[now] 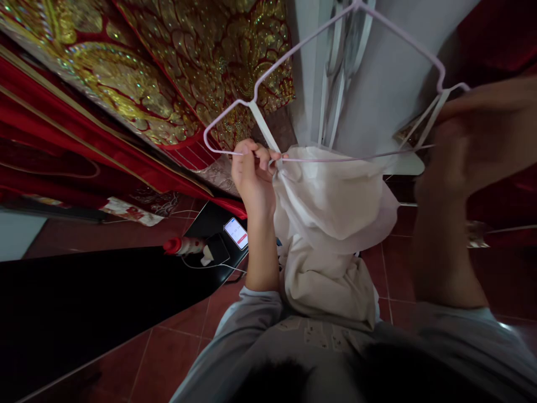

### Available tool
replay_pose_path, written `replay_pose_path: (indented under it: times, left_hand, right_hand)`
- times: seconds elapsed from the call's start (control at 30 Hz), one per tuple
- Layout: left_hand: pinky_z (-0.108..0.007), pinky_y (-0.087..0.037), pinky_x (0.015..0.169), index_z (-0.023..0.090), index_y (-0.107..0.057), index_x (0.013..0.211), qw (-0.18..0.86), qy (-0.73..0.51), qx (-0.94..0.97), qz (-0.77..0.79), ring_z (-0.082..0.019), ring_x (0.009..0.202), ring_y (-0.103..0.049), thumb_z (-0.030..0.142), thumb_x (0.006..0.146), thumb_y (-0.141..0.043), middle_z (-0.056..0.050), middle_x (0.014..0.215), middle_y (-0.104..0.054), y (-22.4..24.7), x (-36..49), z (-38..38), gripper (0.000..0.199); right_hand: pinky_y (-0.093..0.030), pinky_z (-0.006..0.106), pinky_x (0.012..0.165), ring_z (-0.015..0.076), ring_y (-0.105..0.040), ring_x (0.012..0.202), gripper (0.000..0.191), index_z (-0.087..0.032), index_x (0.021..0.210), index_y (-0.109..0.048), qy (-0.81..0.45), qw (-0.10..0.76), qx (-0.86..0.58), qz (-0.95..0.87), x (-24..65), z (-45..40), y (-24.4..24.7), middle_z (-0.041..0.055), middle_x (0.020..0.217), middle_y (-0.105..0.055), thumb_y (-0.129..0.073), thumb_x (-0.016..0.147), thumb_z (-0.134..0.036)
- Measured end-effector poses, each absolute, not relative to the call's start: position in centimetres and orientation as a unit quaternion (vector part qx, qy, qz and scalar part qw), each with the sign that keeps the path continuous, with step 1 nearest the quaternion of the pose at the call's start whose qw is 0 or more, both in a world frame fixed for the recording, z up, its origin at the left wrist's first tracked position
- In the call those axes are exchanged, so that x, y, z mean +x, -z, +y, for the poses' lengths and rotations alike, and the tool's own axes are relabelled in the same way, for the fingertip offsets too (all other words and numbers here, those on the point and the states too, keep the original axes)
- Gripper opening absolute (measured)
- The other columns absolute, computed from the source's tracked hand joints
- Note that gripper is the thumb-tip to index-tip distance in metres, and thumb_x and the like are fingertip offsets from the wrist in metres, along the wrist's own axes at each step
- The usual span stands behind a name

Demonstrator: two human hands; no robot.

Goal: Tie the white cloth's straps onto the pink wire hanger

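A pale pink hanger (pixel 400 28) spans the upper middle, with a white strap looped over each shoulder. From the straps hangs a white garment (pixel 331 196), its cloth bunched and draping down in front of my body. My left hand (pixel 255 168) is closed around the hanger's lower bar and the garment's edge below the left strap. At the hanger's right end, beside the other strap, is my right hand (pixel 482 134). It is dark and smeared by motion, so its grip does not show.
Red and gold sequinned garments (pixel 201 61) hang at left. A black table (pixel 104 296) holds a lit phone (pixel 236 233), a red-capped bottle (pixel 184 245) and a cable. White metal posts (pixel 333 73) stand behind the hanger. Dark red cloth (pixel 495 39) hangs at right above red floor tiles (pixel 176 341).
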State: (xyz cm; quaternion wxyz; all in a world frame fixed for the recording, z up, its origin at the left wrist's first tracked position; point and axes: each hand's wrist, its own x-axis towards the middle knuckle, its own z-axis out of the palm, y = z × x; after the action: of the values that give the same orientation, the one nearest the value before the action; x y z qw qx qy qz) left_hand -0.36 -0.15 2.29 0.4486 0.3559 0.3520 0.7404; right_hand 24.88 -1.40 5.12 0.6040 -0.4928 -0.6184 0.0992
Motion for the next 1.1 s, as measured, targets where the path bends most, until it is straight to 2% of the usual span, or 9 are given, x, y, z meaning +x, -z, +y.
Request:
replay_pose_path:
  times: [0.17,0.27,0.33,0.53,0.63,0.73,0.9,1.0,1.1]
  left_hand:
    - [-0.031,-0.059,0.094,0.023,-0.064,0.101,0.455,-0.731,0.369,0.349,-0.020,0.104,-0.074,0.058,0.100,-0.066,-0.004,0.094,-0.069,-0.2,-0.4,-0.5,0.035]
    - [-0.034,-0.052,0.110,0.025,-0.070,0.112,0.435,-0.733,0.400,0.338,-0.024,0.127,-0.068,0.059,0.095,-0.071,-0.007,0.125,-0.072,0.9,-0.5,-1.2,0.038]
    - [-0.036,-0.048,0.115,0.026,-0.072,0.116,0.416,-0.708,0.449,0.353,-0.025,0.132,-0.065,0.058,0.095,-0.073,-0.006,0.130,-0.072,0.9,-0.7,-2.2,0.038]
    - [-0.034,-0.055,0.088,0.023,-0.076,0.107,0.383,-0.544,0.597,0.448,-0.023,0.102,-0.069,0.050,0.097,-0.075,-0.007,0.106,-0.076,-4.0,-2.6,-5.9,0.028]
    - [-0.029,-0.051,0.068,0.021,-0.079,0.101,0.437,-0.611,0.556,0.356,-0.022,0.090,-0.069,0.053,0.095,-0.077,-0.007,0.094,-0.073,-7.2,-3.7,-5.6,0.033]
    - [-0.024,-0.052,0.067,0.021,-0.081,0.107,0.464,-0.694,0.467,0.291,-0.021,0.101,-0.071,0.055,0.093,-0.076,-0.005,0.102,-0.075,-8.9,-5.0,-4.1,0.037]
    - [-0.028,-0.058,0.085,0.032,-0.076,0.115,0.388,-0.727,0.409,0.392,-0.026,0.152,-0.051,0.055,0.110,-0.039,0.003,0.138,-0.073,-7.5,-8.1,-2.5,0.044]
    - [-0.030,-0.059,0.085,0.032,-0.076,0.112,0.352,-0.763,0.362,0.403,-0.025,0.154,-0.049,0.051,0.108,-0.038,0.004,0.142,-0.072,-5.3,-8.6,-2.0,0.043]
    - [-0.027,-0.057,0.072,0.029,-0.077,0.111,0.411,-0.731,0.370,0.400,-0.024,0.138,-0.065,0.039,0.106,-0.046,-0.001,0.136,-0.076,-3.7,-6.9,-1.5,0.032]
  right_hand:
    - [-0.047,0.055,0.103,0.0283,-0.068,0.099,0.025,-0.029,0.114,-0.073,0.023,0.387,-0.488,-0.782,23.3,-3.2,-1.2,0.0041,0.100,-0.076,-0.065,0.090,-0.035]
    - [-0.047,0.053,0.102,0.0276,-0.066,0.100,0.028,-0.030,0.120,-0.069,0.054,0.396,-0.502,-0.767,22.3,-3.1,0.1,0.0047,0.103,-0.074,-0.064,0.093,-0.033]
    - [-0.046,0.053,0.101,0.0275,-0.065,0.098,0.029,-0.028,0.120,-0.068,0.072,0.420,-0.487,-0.762,21.6,-2.9,0.6,0.0046,0.102,-0.073,-0.065,0.092,-0.033]
    - [-0.040,0.057,0.112,0.0271,-0.066,0.099,0.023,-0.030,0.116,-0.068,0.066,0.455,-0.479,-0.748,21.9,-2.4,1.2,0.0025,0.097,-0.072,-0.063,0.094,-0.030]
    - [-0.042,0.059,0.114,0.0278,-0.067,0.105,0.024,-0.032,0.118,-0.068,0.033,0.433,-0.496,-0.752,22.3,-2.4,1.0,0.0035,0.103,-0.073,-0.061,0.096,-0.030]
    - [-0.045,0.057,0.110,0.0271,-0.068,0.102,0.023,-0.032,0.118,-0.068,0.037,0.438,-0.490,-0.753,22.1,-2.5,0.8,0.0034,0.102,-0.073,-0.062,0.095,-0.031]
    - [-0.045,0.057,0.111,0.0261,-0.068,0.101,0.025,-0.030,0.119,-0.068,0.046,0.460,-0.467,-0.754,22.0,-2.5,0.9,0.0031,0.100,-0.074,-0.063,0.095,-0.029]
    - [-0.044,0.059,0.115,0.0281,-0.067,0.107,0.027,-0.031,0.121,-0.068,0.032,0.453,-0.476,-0.753,22.2,-2.4,1.2,0.0050,0.104,-0.074,-0.062,0.095,-0.029]
    - [-0.043,0.062,0.116,0.0304,-0.067,0.110,0.028,-0.032,0.123,-0.069,0.013,0.454,-0.480,-0.750,22.1,-2.3,1.3,0.0064,0.106,-0.074,-0.063,0.095,-0.033]
